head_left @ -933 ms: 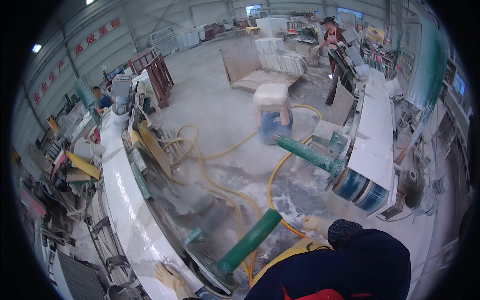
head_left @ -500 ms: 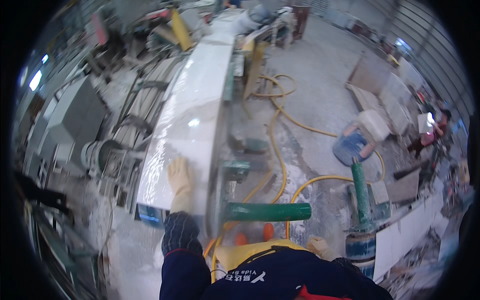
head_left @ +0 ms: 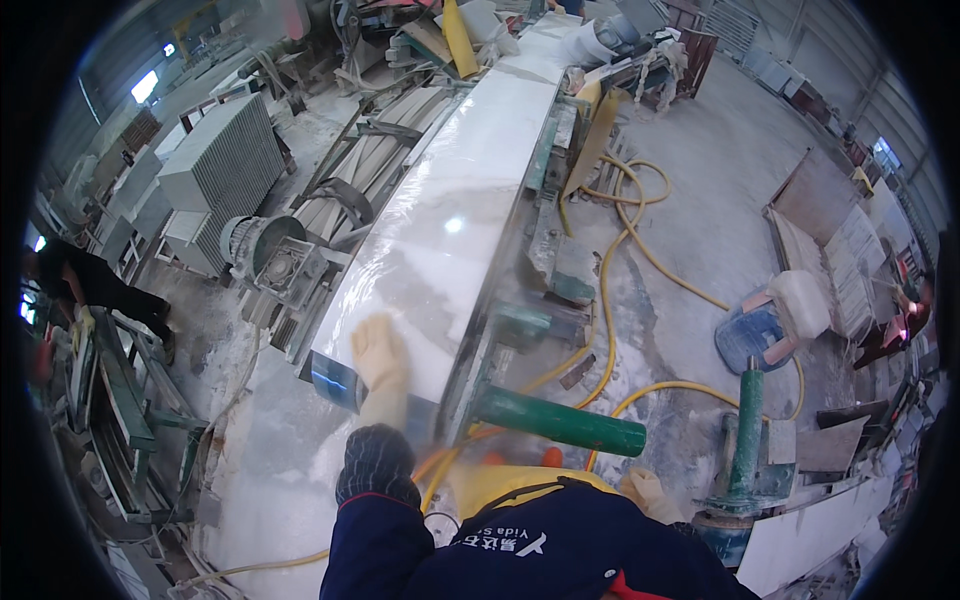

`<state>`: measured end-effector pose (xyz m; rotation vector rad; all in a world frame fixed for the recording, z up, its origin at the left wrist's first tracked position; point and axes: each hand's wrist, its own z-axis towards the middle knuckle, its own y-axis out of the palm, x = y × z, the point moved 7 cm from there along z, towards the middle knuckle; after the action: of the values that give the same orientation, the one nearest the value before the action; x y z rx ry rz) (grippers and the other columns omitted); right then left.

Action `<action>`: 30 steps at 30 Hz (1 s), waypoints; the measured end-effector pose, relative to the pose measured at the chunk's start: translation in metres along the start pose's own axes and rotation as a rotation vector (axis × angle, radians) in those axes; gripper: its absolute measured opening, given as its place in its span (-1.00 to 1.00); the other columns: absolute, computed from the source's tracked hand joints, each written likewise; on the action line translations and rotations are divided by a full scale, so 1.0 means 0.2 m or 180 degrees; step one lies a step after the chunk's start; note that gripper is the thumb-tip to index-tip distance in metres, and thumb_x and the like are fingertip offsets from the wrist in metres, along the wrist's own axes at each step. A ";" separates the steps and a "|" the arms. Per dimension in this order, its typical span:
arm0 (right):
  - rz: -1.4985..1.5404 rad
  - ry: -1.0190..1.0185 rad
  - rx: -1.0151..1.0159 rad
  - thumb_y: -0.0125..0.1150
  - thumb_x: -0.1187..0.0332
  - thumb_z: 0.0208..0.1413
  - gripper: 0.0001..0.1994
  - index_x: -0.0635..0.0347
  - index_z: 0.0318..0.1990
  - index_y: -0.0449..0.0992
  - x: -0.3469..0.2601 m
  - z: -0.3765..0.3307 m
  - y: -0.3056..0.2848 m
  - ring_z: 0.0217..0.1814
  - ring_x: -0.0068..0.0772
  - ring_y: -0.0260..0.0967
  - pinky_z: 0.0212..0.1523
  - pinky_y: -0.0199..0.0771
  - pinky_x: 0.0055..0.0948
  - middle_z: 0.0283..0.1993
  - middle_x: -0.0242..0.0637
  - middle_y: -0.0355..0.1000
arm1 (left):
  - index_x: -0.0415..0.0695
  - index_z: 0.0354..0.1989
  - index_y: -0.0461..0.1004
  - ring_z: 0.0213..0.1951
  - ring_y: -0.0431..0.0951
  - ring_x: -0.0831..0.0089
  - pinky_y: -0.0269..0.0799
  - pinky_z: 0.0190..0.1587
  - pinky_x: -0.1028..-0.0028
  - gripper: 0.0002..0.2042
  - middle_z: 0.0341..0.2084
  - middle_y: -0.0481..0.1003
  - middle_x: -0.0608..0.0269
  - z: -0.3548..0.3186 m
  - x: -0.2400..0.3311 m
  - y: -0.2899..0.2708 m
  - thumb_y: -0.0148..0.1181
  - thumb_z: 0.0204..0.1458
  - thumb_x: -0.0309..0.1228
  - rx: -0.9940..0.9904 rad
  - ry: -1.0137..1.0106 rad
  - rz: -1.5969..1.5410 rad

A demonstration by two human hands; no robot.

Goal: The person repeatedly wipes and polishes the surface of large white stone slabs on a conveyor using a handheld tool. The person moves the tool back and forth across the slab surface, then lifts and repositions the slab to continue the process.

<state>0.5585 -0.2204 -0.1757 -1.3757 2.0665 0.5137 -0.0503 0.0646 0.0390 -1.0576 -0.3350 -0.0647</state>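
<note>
My left hand (head_left: 381, 355), in a cream rubber glove, lies flat on the near end of a long, wet, white belt-like surface (head_left: 445, 215). Its fingers are stretched out and nothing is held. The surface has grey-brown stains and a blue-edged near end (head_left: 335, 382). My right hand (head_left: 648, 492), also in a cream glove, hangs low beside my yellow apron (head_left: 500, 484). Most of its fingers are hidden, so its grip is unclear. A green pipe (head_left: 565, 420) sticks out just in front of the apron.
Yellow hoses (head_left: 607, 300) loop over the floor. A blue container (head_left: 748, 335) stands to the right, and an upright green post (head_left: 745, 430) is nearer. An electric motor (head_left: 275, 262) sits left of the belt. Another person (head_left: 110, 290) bends over metal frames (head_left: 120, 400) at far left.
My view has turned left, so the scene has shifted rightward, and the person at left shows more fully. My left hand stays on the white surface, nearer its end.
</note>
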 end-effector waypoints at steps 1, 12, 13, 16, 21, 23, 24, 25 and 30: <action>-0.0011 0.0188 0.0092 0.10 0.38 0.25 -0.76 0.22 0.03 0.40 0.03 0.00 0.00 -0.53 -0.34 0.38 -0.59 0.29 -0.36 -0.38 -0.21 0.44 | -0.08 0.10 0.43 0.20 0.33 0.05 0.05 0.35 0.11 -0.61 0.14 0.43 0.05 -0.02 -0.04 -0.02 0.08 0.07 -0.31 0.0190 -0.0254 0.0247; -0.0441 0.0088 -0.0220 0.07 0.40 0.26 -0.64 0.24 0.19 0.35 0.04 -0.03 0.00 -0.36 -0.20 0.51 -0.44 0.48 -0.26 -0.25 -0.08 0.51 | -0.07 0.16 0.44 0.31 0.25 0.10 -0.09 0.43 0.11 -0.62 0.22 0.40 0.14 -0.07 -0.14 0.00 -0.07 0.20 -0.28 0.0320 -0.1028 0.0203; -0.0458 0.0010 -0.0431 0.06 0.40 0.26 -0.63 0.24 0.20 0.34 0.03 -0.01 0.03 -0.35 -0.19 0.52 -0.43 0.50 -0.25 -0.23 -0.07 0.51 | -0.07 0.15 0.44 0.31 0.25 0.09 -0.09 0.43 0.11 -0.62 0.22 0.40 0.13 -0.08 -0.15 0.00 -0.07 0.20 -0.28 0.0318 -0.1036 0.0193; -0.0757 0.0384 -0.0152 0.03 0.38 0.26 -0.57 0.24 0.27 0.28 0.06 0.06 0.03 -0.19 -0.09 0.57 -0.28 0.59 -0.20 -0.01 0.08 0.52 | -0.04 0.21 0.41 0.32 0.22 0.00 -0.12 0.41 0.06 -0.60 0.24 0.37 0.08 -0.09 -0.15 0.00 -0.09 0.22 -0.26 0.0388 -0.0921 0.0169; -0.0975 0.0362 -0.0237 0.00 0.36 0.27 -0.51 0.24 0.33 0.21 0.03 0.15 0.06 -0.13 -0.11 0.57 -0.18 0.59 -0.23 0.10 0.12 0.47 | -0.14 -0.02 0.47 -0.01 0.40 0.00 0.21 0.11 0.04 -0.69 -0.10 0.50 0.02 -0.07 -0.09 -0.08 -0.03 0.10 -0.34 0.0866 -0.0500 0.0532; -0.0969 0.0368 -0.0182 0.03 0.35 0.25 -0.51 0.24 0.33 0.23 0.02 0.17 0.06 -0.16 -0.10 0.57 -0.22 0.59 -0.21 0.06 0.11 0.49 | -0.14 -0.08 0.46 -0.09 0.39 -0.01 0.22 0.01 0.05 -0.71 -0.20 0.47 0.01 -0.07 -0.06 -0.12 0.00 0.05 -0.33 0.1038 -0.0352 0.0502; -0.0959 0.0324 -0.0251 0.04 0.35 0.25 -0.52 0.25 0.31 0.24 0.02 0.18 0.06 -0.18 -0.10 0.57 -0.24 0.58 -0.21 0.03 0.10 0.50 | -0.14 -0.11 0.46 -0.13 0.39 -0.01 0.22 -0.04 0.05 -0.72 -0.25 0.46 0.01 -0.07 -0.05 -0.14 0.01 0.03 -0.32 0.1078 -0.0297 0.0459; -0.0915 0.0282 -0.0289 0.05 0.36 0.25 -0.53 0.25 0.30 0.25 0.02 0.19 0.06 -0.21 -0.10 0.57 -0.27 0.58 -0.20 0.00 0.09 0.51 | -0.15 -0.12 0.45 -0.13 0.38 -0.03 0.22 -0.05 0.05 -0.70 -0.24 0.44 -0.01 -0.07 -0.06 -0.13 0.06 -0.01 -0.30 0.0921 -0.0375 0.0470; -0.1085 0.0273 -0.0241 0.05 0.39 0.23 -0.62 0.27 0.19 0.34 0.04 0.24 0.03 -0.35 -0.11 0.55 -0.46 0.51 -0.21 -0.15 0.04 0.53 | -0.04 0.19 0.42 0.30 0.27 0.01 -0.10 0.41 0.05 -0.60 0.21 0.40 0.05 -0.10 -0.14 -0.07 -0.02 0.20 -0.25 0.0060 -0.1114 0.0158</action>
<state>0.5638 -0.1938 -0.2163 -1.7774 1.8374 0.3949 -0.0747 0.0368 0.0329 -1.0574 -0.6237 0.1700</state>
